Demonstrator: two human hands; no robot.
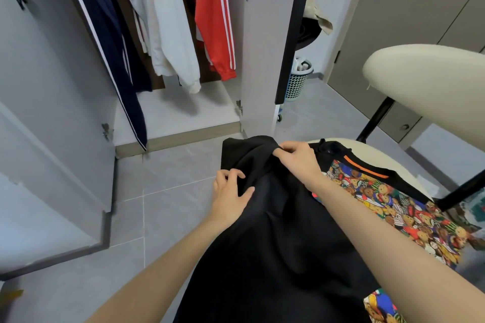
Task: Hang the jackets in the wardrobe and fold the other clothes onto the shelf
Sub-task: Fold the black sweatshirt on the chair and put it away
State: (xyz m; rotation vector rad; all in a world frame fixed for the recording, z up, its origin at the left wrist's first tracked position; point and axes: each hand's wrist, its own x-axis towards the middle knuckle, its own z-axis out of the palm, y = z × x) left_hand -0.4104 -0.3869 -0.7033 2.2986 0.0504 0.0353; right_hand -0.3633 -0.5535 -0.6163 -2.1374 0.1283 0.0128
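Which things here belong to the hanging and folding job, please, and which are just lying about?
Job in hand: black garment, gripped by left hand and right hand; bear-print garment; navy jacket, white jacket and red jacket hanging in the wardrobe.
Lying about: laundry basket; cream chair.

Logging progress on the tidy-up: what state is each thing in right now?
Wardrobe: doors open.
Navy jacket: hanging inside.
White jacket: hanging inside.
Red jacket: hanging inside.
Black garment: unfolded, gripped by left hand and right hand.
Bear-print garment: lying spread on the chair, partly under the black one.
Laundry basket: upright on the floor.
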